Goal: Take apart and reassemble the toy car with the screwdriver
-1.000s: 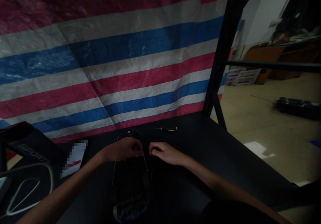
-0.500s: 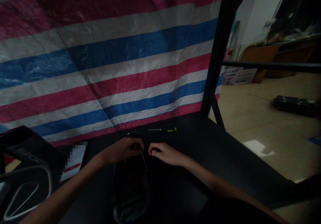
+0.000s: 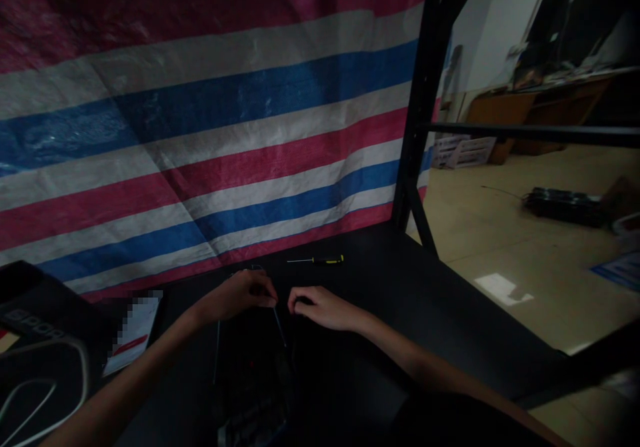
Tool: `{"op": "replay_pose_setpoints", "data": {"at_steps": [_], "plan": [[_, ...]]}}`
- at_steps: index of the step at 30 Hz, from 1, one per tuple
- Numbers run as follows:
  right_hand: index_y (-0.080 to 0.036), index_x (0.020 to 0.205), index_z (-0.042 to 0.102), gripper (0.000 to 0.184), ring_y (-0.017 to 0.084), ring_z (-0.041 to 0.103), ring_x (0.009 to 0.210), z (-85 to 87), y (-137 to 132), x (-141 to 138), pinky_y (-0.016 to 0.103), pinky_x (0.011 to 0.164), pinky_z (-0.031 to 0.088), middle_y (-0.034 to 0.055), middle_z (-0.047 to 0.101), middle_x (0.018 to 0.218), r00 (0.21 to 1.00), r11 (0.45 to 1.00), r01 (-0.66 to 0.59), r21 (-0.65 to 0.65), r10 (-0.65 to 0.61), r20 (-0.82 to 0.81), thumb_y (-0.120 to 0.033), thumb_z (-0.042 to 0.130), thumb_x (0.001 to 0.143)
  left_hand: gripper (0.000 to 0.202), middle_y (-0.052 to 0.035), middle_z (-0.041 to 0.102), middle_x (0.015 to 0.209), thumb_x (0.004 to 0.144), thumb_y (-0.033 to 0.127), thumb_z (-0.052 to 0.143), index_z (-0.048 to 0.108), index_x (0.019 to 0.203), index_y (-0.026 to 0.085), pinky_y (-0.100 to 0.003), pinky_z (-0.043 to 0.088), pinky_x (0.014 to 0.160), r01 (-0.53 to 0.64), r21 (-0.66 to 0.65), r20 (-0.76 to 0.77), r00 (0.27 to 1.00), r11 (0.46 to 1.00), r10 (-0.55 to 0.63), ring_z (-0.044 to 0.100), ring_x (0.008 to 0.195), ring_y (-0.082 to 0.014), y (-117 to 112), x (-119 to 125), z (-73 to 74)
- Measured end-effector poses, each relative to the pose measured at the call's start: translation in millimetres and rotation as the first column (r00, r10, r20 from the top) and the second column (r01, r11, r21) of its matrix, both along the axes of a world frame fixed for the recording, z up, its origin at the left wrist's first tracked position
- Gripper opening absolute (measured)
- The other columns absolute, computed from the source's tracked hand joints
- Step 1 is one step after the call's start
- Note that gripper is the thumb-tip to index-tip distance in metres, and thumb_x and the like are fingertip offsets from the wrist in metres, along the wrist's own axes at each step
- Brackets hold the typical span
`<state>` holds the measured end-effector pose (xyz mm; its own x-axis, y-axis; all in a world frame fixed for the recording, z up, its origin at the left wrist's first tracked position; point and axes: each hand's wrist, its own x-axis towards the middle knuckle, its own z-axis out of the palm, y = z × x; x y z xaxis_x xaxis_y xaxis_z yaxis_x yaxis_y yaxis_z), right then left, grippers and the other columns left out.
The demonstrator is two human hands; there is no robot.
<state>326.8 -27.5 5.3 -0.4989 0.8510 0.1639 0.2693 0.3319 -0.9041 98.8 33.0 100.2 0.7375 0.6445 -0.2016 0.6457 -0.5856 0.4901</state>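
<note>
A long dark device [image 3: 255, 387] lies on the black tabletop in front of me, with a small red light and thin pale lines along its sides. Much of it is lost in shadow. My left hand [image 3: 245, 292] is over its far end, thumb and fingers pinched together at the top of a thin pale strip [image 3: 280, 327]. Whether the strip is gripped or only touched is unclear. Just to the right, my right hand [image 3: 323, 307] hovers with thumb and index finger curled together; anything between them is too small to make out.
A screwdriver [image 3: 327, 260] with a yellow and black handle lies beyond my hands. At left are a flat pale-faced item [image 3: 133, 337], a black lettered box [image 3: 40, 307] and a white cable [image 3: 83, 367]. A striped sheet [image 3: 225, 167] hangs behind; a black post [image 3: 413, 113] stands right.
The view has turned slightly right, so everything sits a little further left. Both hands keep nearly the same pose over the device.
</note>
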Motion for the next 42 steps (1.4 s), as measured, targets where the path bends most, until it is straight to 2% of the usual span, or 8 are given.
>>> {"op": "replay_pose_setpoints", "data": {"at_steps": [11,17,25,28,31,35,38,42], "plan": [[-0.018,0.088,0.065,0.014,0.016,0.057,0.083,3.6,23,47,0.028,0.078,0.041,0.0001,0.063,0.085,0.989,0.988,0.149,0.046,-0.150,0.012,-0.023,0.053,0.093,0.023,-0.0045,0.073,0.091,0.088,0.041,0.071,0.078,0.091,0.020,-0.029,0.045,0.074,0.056,0.082,-0.021,0.998,0.995,-0.054,0.068,0.083,-0.0207,-9,41,-5.2],[-0.018,0.086,0.066,0.014,0.016,0.058,0.078,-2.3,26,56,0.028,0.074,0.040,-0.0003,0.063,0.081,0.962,0.968,0.244,0.054,-0.248,0.117,-0.025,0.055,0.091,0.031,-0.0026,0.075,0.089,0.090,0.051,0.071,0.075,0.084,0.021,-0.034,0.042,0.084,0.132,0.145,-0.046,0.991,0.981,-0.126,0.068,0.087,-0.0227,-12,74,-19.7],[-0.020,0.088,0.069,0.013,0.017,0.059,0.075,-0.7,21,57,0.028,0.070,0.038,0.0009,0.067,0.081,0.933,0.960,0.271,0.063,-0.278,0.227,-0.028,0.061,0.091,0.042,-0.0049,0.074,0.095,0.094,0.061,0.062,0.072,0.088,0.020,-0.040,0.040,0.091,0.140,0.174,-0.053,0.990,0.975,-0.132,0.068,0.093,-0.0259,-10,81,-39.4],[-0.020,0.090,0.070,0.013,0.017,0.060,0.076,0.9,20,59,0.028,0.071,0.038,0.0009,0.068,0.081,0.931,0.962,0.267,0.063,-0.274,0.239,-0.030,0.062,0.092,0.035,-0.0045,0.073,0.096,0.099,0.053,0.057,0.072,0.097,0.022,-0.039,0.043,0.090,0.084,0.221,0.015,0.996,0.972,-0.090,0.067,0.095,-0.0256,-11,65,-30.0],[-0.020,0.090,0.069,0.013,0.017,0.061,0.077,2.3,19,61,0.029,0.072,0.039,0.0009,0.067,0.082,0.939,0.966,0.252,0.060,-0.259,0.225,-0.030,0.062,0.092,0.029,-0.0060,0.071,0.105,0.103,0.044,0.051,0.070,0.099,0.022,-0.041,0.046,0.095,-0.099,0.276,0.171,0.984,0.956,0.052,0.065,0.102,-0.0255,-10,27,-22.5],[-0.021,0.089,0.069,0.011,0.017,0.060,0.078,2.8,18,60,0.029,0.076,0.040,-0.0002,0.066,0.082,0.964,0.978,0.206,0.039,-0.210,0.161,-0.028,0.061,0.092,0.027,-0.0079,0.064,0.122,0.098,0.046,0.059,0.064,0.113,0.025,-0.051,0.041,0.111,-0.424,0.370,0.409,0.873,0.827,0.265,0.058,0.122,-0.0303,-9,-40,-36.9],[-0.020,0.085,0.067,0.012,0.016,0.058,0.079,1.4,19,55,0.029,0.076,0.040,-0.0006,0.064,0.081,0.980,0.984,0.179,0.010,-0.179,0.085,-0.025,0.058,0.091,0.055,-0.0100,0.040,0.159,0.097,0.049,0.059,0.044,0.147,0.030,-0.054,0.034,0.121,-0.608,0.194,0.592,0.698,0.770,0.402,0.043,0.146,-0.0339,-14,-78,-59.4],[-0.020,0.087,0.065,0.013,0.014,0.052,0.075,-3.2,23,49,0.026,0.069,0.039,-0.0005,0.059,0.082,0.973,0.973,0.225,-0.056,-0.227,-0.034,-0.030,0.056,0.090,0.077,-0.0099,0.020,0.174,0.099,0.052,0.055,0.014,0.162,0.037,-0.056,0.033,0.123,-0.519,-0.238,0.573,0.608,0.821,0.550,0.026,0.158,-0.0355,-25,-97,-78.1]]}}
